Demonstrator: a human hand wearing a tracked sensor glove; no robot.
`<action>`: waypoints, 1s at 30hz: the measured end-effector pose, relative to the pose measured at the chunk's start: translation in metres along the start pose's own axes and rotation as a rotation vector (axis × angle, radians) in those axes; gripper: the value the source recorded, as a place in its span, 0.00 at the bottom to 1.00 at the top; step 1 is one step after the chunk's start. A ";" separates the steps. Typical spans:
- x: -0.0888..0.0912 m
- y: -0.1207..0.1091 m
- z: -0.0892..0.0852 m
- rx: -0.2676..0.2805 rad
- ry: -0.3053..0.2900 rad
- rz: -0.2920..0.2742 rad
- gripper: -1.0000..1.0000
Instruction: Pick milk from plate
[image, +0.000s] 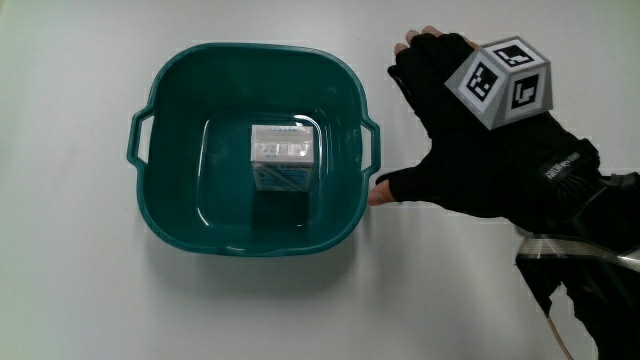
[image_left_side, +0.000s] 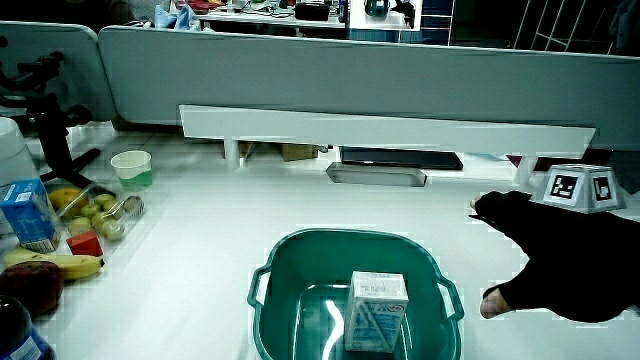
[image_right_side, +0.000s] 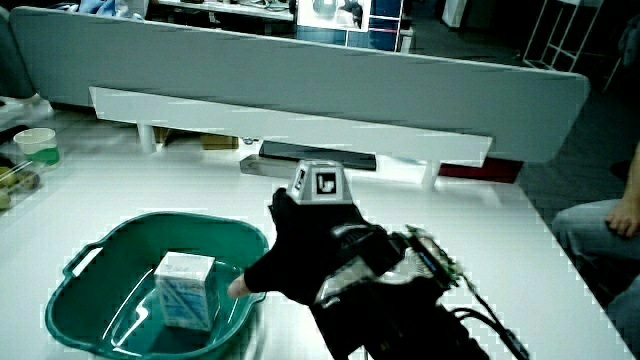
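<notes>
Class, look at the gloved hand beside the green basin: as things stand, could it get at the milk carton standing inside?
Probably yes. The milk carton stands alone in the open-topped basin, nothing covering it, and the hand lies beside the rim, fingers spread and holding nothing.

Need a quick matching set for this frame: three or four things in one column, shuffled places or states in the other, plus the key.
Things
1. small white and blue milk carton
2. teal plastic basin with two handles
3. black-gloved hand
4. small patterned cube

Places or states
A. on the back of the hand
B. upright inside the basin
C. beside the basin, fingers spread, holding nothing
D. on the white table, holding the carton

Pairs: 1-B, 2-D, 3-C, 4-A
</notes>
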 end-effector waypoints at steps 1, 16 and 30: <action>0.000 -0.001 0.000 0.002 0.005 0.000 1.00; 0.000 -0.027 0.037 0.092 0.043 0.043 1.00; 0.021 -0.060 0.070 0.138 0.070 0.114 1.00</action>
